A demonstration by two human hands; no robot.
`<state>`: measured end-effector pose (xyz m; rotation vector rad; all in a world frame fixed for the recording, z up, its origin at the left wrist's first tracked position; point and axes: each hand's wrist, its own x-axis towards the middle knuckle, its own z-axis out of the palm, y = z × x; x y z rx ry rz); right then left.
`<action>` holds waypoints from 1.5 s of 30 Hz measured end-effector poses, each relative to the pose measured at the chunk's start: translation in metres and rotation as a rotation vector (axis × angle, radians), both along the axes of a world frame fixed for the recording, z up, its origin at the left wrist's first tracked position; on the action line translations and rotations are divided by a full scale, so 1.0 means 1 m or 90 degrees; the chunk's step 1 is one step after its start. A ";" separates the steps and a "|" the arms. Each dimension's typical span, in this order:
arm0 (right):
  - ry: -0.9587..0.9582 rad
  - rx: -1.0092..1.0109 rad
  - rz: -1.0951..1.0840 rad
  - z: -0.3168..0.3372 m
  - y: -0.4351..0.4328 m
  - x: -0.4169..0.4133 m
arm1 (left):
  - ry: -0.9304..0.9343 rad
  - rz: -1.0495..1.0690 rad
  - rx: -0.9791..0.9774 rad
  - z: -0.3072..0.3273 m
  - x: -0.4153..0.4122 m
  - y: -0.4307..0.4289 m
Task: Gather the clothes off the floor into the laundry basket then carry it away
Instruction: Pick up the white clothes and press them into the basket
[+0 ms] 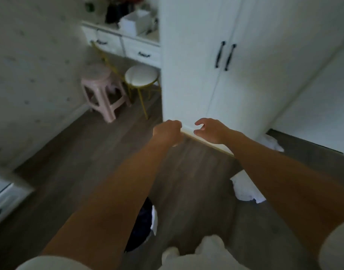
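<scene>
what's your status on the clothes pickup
Both empty: left hand curled, right hand loosely open. White garment on floor under right forearm, second white garment by wardrobe. Dark shape between the arms, unclear if basket.

One wide-angle view, worn on the head, looks forward and steeply down at the foot of the white wardrobe (196,75); the wood floor (79,162) in front of the wardrobe fills the lower half; the left hand (168,133) and right hand (210,130) appear level with the wardrobe's base; the picture's edges are blurred.
</scene>
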<state>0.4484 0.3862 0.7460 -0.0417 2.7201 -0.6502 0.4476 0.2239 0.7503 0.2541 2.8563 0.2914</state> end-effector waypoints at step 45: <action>0.268 0.095 -0.325 0.213 0.840 -0.035 | 0.286 -0.382 0.120 0.215 -0.140 0.884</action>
